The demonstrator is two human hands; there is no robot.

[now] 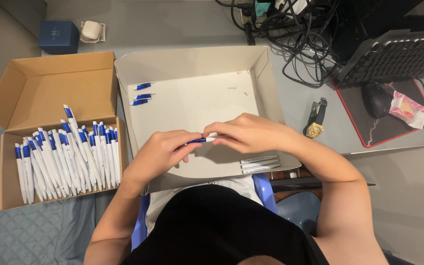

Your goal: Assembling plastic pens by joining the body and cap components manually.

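Two hands meet over the white tray: left hand pinches the blue end of a pen, right hand closed on its white end. Three blue caps lie far left in the tray, three white barrels near right. Risk: a loose grip could let a pulled-apart piece spring out of the tray; mixing with the full pens in the brown box at left is also possible.

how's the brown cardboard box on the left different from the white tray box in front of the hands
The brown cardboard box is packed with a dense heap of blue and white pens. The white tray box is nearly bare, with three blue parts at the far left and three white barrels at the near right. Both are open-topped.
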